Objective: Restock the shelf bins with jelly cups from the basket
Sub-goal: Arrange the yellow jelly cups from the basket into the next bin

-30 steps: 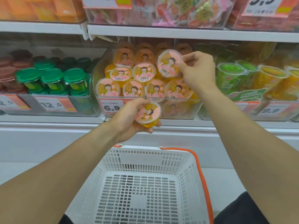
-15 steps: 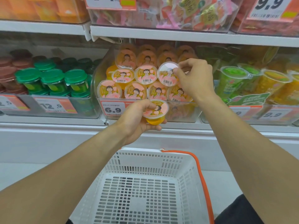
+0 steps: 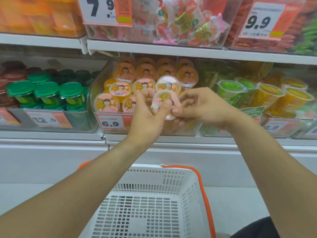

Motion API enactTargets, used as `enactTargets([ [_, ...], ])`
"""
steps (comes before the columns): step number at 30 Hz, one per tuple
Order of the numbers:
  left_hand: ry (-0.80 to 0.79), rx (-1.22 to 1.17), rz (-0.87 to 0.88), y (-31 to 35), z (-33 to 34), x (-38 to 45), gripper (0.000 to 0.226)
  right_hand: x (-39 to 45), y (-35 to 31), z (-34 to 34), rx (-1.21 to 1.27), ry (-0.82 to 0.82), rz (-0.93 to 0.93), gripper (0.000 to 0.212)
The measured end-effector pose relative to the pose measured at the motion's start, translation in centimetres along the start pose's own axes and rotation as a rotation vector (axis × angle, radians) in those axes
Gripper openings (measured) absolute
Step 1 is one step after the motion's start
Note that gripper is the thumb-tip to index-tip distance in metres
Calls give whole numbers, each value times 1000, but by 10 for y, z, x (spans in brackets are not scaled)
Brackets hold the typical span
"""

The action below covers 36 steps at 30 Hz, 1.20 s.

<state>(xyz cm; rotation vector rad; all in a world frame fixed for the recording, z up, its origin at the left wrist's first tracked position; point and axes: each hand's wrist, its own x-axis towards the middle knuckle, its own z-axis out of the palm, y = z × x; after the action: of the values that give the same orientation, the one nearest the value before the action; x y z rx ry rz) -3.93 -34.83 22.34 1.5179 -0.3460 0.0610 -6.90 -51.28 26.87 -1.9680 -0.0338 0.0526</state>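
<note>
White metal shelf boards (image 3: 188, 50) run across the view in tiers; orange-and-white price tags (image 3: 104, 11) hang on the front edges; below the lowest shelf a plain white base panel (image 3: 42, 162) meets a pale floor (image 3: 240, 203); the light is even and bright.
</note>
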Motion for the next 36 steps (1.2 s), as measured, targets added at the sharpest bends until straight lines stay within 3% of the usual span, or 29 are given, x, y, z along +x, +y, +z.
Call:
enactTargets([
  [3,-97,256,203,3,-3,4,22,-2,0,-14,105,245,-54,19],
  [6,-56,832,491,-13,-14,16,57,2,3,-29,229,498,-35,14],
  [8,-77,1115,519,-24,-19,21,67,8,9,-32,278,624,-1,13],
  [10,-92,1228,467,-35,-20,24,67,16,16,-32,268,666,50,15],
  [17,-109,1319,417,-50,-18,25,76,35,30,-31,-128,722,145,12],
  [25,-66,1339,408,-46,-27,27,72,37,29,-26,-356,807,-37,14],
  [29,78,1299,366,-40,-33,33,75,38,31,-15,-588,859,-158,28],
  [33,123,1343,293,-47,-45,39,82,41,47,8,-843,722,-271,43],
  [36,97,1362,297,-54,-47,36,82,40,61,20,-982,623,-239,53],
])
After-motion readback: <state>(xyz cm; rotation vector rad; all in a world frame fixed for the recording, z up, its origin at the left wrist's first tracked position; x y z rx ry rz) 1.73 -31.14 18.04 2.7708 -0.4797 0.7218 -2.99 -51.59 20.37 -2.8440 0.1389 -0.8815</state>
